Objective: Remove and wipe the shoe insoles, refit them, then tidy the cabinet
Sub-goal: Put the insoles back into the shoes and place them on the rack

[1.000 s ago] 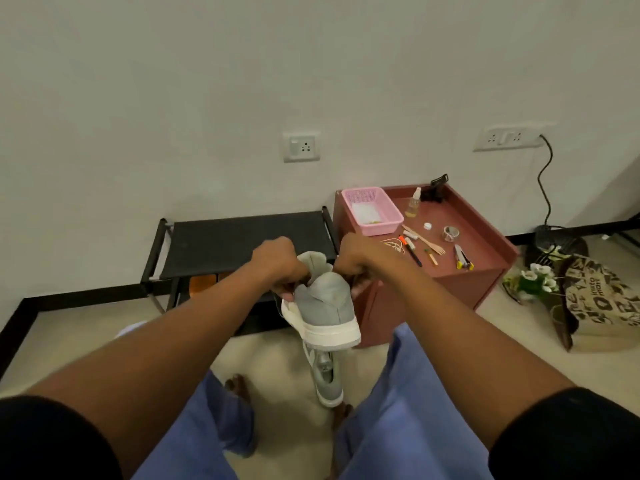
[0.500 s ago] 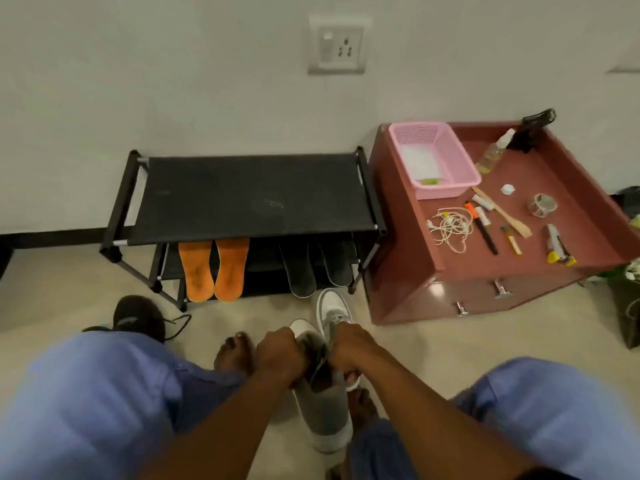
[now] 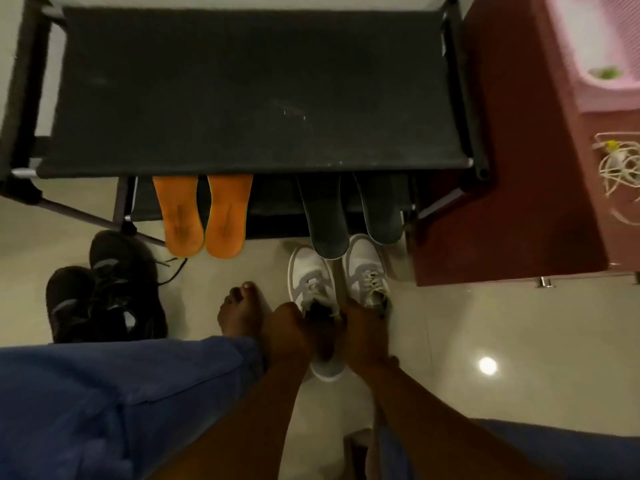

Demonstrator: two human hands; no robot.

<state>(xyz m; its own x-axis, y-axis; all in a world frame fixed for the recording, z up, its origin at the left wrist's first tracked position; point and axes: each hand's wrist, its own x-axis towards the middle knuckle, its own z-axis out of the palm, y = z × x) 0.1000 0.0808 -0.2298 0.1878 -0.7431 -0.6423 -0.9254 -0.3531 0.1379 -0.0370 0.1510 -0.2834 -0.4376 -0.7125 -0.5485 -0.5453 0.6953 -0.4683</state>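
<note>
Grey and white, the left sneaker point(image 3: 310, 285) stands on the pale floor point(image 3: 485, 323) with its toe toward the rack point(image 3: 242, 91). We see our left hand point(image 3: 289, 332) and right hand point(image 3: 360, 336) curled over its collar, one on each side, gripping the opening. The right sneaker point(image 3: 367, 268) stands just beside it, parallel, also toe toward the rack.

Past both toes, two dark grey insoles point(image 3: 327, 220) lean out from the rack's lower shelf; the nearer one's tip comes down between the two sneakers. To their left, two orange insoles point(image 3: 204, 216) lean the same way, side by side.

Left of our hands a bare foot point(image 3: 239, 310) rests on the floor, and farther left sit black shoes point(image 3: 104, 289) with loose laces. Blue trousers point(image 3: 104, 403) fill the lower left. Right of the rack stands a maroon cabinet point(image 3: 519, 168); on top we see a pink basket point(image 3: 595, 46) and a tangled white cord point(image 3: 620, 168).
</note>
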